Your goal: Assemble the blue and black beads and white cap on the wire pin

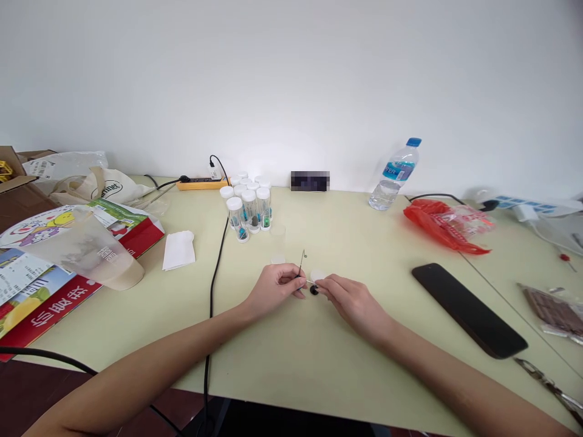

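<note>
My left hand (276,286) is closed in a pinch over the middle of the table, holding a thin wire (301,261) that stands up and curls at its top. My right hand (353,298) faces it, fingertips pinched on a thin pale piece (311,281) that reaches toward the left fingertips; its kind is too small to make out. Between the hands lie a small black round piece (314,290) and a white round cap (317,275). Just beyond my left hand are a clear tube (277,235) and another white cap (277,260).
Several white-capped clear tubes (242,220) stand grouped behind. A leaning water bottle (395,176), red plastic bag (437,224) and black phone (469,309) are on the right. On the left lie a plastic cup (102,255), folded tissue (179,250) and black cable (214,285).
</note>
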Tool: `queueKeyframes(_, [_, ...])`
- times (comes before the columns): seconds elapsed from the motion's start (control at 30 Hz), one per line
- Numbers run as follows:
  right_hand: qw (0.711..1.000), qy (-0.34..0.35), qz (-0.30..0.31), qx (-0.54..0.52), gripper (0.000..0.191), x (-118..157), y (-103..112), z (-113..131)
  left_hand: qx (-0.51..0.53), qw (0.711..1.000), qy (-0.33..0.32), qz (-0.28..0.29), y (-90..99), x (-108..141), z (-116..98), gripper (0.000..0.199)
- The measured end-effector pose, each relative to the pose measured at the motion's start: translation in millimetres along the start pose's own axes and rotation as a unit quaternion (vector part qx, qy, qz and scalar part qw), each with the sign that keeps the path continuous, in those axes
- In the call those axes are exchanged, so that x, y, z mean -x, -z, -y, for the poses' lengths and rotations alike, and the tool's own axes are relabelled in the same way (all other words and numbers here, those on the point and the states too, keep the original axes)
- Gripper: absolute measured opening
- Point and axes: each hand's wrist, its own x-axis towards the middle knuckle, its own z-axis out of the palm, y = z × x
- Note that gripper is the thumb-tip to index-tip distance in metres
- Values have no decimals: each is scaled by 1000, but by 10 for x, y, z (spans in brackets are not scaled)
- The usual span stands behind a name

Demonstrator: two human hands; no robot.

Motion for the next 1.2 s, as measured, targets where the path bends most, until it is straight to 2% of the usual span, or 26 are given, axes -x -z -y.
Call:
queueKeyframes(0.1, [996, -68, 19, -46, 32, -12, 24, 5, -24, 1000, -13, 5, -37, 32, -10, 20])
queueKeyframes(0.2, [978, -149, 48, -135, 38, -38, 59, 26, -22, 1000, -13, 13, -63, 52, -14, 21])
queueKeyframes(0.3, [967, -178, 52, -174, 42, -47, 74, 43, -1, 1000, -4, 14, -64, 46, 1, 23])
queueKeyframes(0.37, [975, -158, 31, -152, 40, -40, 70, 42, 22, 1000, 6, 9, -55, 30, 17, 23])
queueKeyframes(0.47, [996, -75, -20, -53, 31, -31, 70, 5, 61, 998, 26, 4, -41, 4, 30, 25])
queueKeyframes(0.6, [995, 3, -74, 68, 23, -54, 111, -102, 83, 996, 38, 10, -50, 1, 10, 26])
queueKeyframes(0.7, [990, 10, -90, 104, 20, -83, 171, -171, 100, 994, 41, -1, -58, 12, -5, 25])
queueKeyframes(0.83, [987, -14, -134, 91, 16, -166, 298, -193, 115, 993, 33, -7, -42, 9, 11, 26])
queueKeyframes(0.97, [979, 9, -177, 100, 12, -430, 522, -123, 82, 996, 24, 36, -41, 3, 35, 21])
queueKeyframes(1.1, [954, 75, -190, 218, 17, -878, 708, -4, 19, 998, 32, 58, -54, 11, 30, 16])
queueKeyframes(1.2, [923, 153, -178, 306, 20, -1181, 694, 56, 2, 997, 35, 67, -50, 13, 28, 18])
